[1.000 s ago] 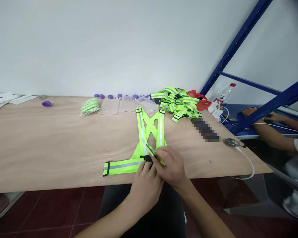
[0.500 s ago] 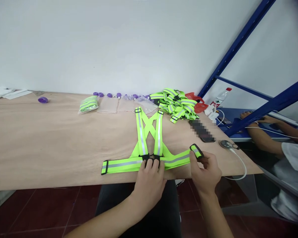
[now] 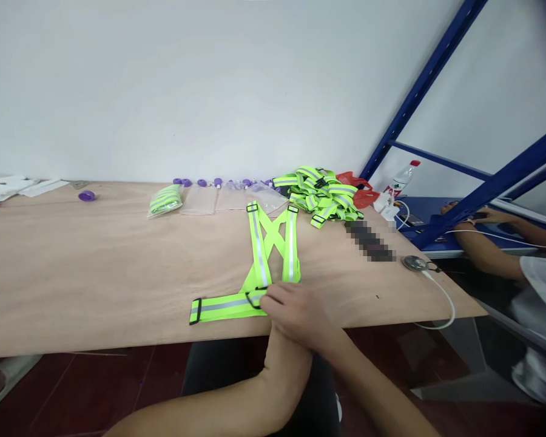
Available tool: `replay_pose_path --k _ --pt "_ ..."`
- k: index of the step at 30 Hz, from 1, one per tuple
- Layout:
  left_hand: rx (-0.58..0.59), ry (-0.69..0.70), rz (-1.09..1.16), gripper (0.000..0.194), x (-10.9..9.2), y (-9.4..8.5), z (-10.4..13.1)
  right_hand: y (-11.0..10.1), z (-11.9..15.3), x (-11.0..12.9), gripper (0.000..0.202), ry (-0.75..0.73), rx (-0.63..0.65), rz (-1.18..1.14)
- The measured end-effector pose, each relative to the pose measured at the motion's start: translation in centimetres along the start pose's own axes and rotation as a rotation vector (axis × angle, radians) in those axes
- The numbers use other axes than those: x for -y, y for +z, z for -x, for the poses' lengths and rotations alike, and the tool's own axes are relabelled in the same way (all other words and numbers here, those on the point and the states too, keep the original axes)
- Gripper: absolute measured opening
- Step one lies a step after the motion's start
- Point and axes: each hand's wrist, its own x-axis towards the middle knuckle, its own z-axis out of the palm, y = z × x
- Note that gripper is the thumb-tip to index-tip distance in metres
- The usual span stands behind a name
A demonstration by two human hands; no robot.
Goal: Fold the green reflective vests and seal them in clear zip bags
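Our right hand (image 3: pixel 295 311) pinched the strap (image 3: pixel 256 297) at six o'clock, likely to hold it folded, hiding any grip by our left hand (image 3: pixel 286 343).

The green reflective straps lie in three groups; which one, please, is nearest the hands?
The X-shaped harness: the right hand holds it, while the tangled heap and bagged bundle lie farther back.

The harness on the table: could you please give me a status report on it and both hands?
Right hand holding harness; left hand mostly hidden beneath. Harness upper part laid flat. Pile beyond, to the right.
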Motion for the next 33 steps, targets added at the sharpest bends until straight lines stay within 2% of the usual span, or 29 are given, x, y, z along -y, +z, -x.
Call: replay_pose_path --k 2,4,8,12,13,16,18,20,22,24,28,31,33 --pt "0.009 0.023 -0.033 0.047 -0.2 0.5 0.4 1.1 -1.1 0.2 0.022 -0.074 0.199 -0.014" --pt "0.02 0.082 -0.046 0.042 -0.1 0.5 0.8 2.1 -1.5 0.0 0.02 -0.125 0.341 -0.018" --pt "0.06 0.131 0.003 0.042 0.8 -0.6 1.2 3.4 -1.0 -1.1 0.019 -0.184 0.407 -0.01" --pt "0.017 0.223 0.281 0.049 2.9 -2.9 1.5 4.0 0.2 -2.0 0.018 -0.164 0.348 -0.022" --pt "0.002 0.242 0.386 0.047 3.7 -3.5 1.7 4.2 0.5 -2.2 0.019 -0.158 0.317 -0.025" --pt "-0.065 0.256 0.717 0.022 6.2 -5.2 2.2 4.6 1.6 -2.3 0.019 -0.124 0.226 -0.059" --pt "-0.176 0.201 0.838 0.026 8.0 -5.8 2.3 4.7 2.3 -2.2 0.016 -0.078 0.18 -0.118" --pt "-0.291 0.143 0.842 0.025 9.5 -5.7 2.0 4.7 2.9 -2.1 0.014 -0.007 0.139 -0.195" --pt "-0.316 0.084 0.772 0.027 10.6 -4.9 1.6 4.3 3.4 -1.9 0.016 0.062 0.106 -0.281" --pt "-0.275 0.055 0.68 0.032 11.3 -3.6 1.1 3.7 3.9 -1.7 0.019 0.13 0.081 -0.373" --pt "-0.211 0.082 0.551 0.033 11.7 -1.3 0.9 2.3 5.6 -1.5 0.024 0.285 -0.009 -0.491" --pt "-0.191 0.083 0.52 0.033 11.7 -1.1 1.0 1.8 7.5 -1.6 0.026 0.424 -0.117 -0.407" --pt "-0.184 0.095 0.505 0.034 11.7 -1.4 1.0 1.7 8.7 -1.8 0.026 0.502 -0.145 -0.318"
